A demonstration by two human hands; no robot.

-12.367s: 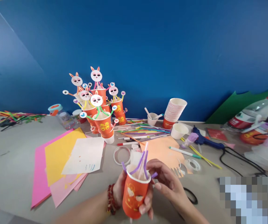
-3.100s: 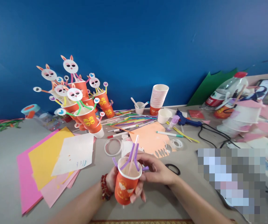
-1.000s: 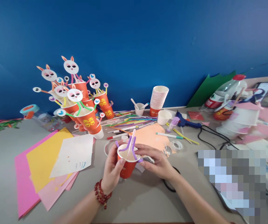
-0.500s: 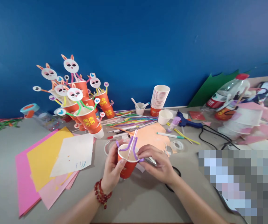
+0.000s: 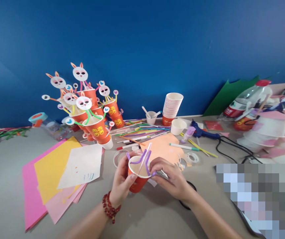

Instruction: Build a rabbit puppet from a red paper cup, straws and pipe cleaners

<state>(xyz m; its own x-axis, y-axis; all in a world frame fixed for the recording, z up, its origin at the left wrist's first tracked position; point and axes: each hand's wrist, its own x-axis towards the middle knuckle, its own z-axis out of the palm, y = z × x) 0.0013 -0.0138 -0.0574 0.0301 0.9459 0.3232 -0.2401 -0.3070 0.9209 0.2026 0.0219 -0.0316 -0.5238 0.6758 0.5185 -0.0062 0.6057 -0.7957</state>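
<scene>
The left hand (image 5: 121, 181) is clamped on a red cup (image 5: 135, 188), with the thumb on its near side and the fingers around the far side. The cup is thus between the two hands, with its open mouth up; whether its bottom touches the counter (image 5: 137, 223), I cannot tell. The right hand (image 5: 171, 177) has its fingers nearly together at the cup's right rim, around the end of a purple straw (image 5: 147, 165); I cannot tell if they pinch it.

What is done: the purple straws come out through both sides of the cup, and a pale straw (image 5: 145, 158) stands between them. What is lacking, compared with the rabbit cups (image 5: 96, 127) beyond the left hand: there is no round face on top, and no small disc on the straw ends. So I judge it as partly made.

Just beneath the right hand lie what seem to be scissors (image 5: 194, 186). Beyond this hand are orange paper (image 5: 163, 146) and a glue gun (image 5: 203, 131). To the left of the left hand lies a white sheet (image 5: 81, 167).
</scene>
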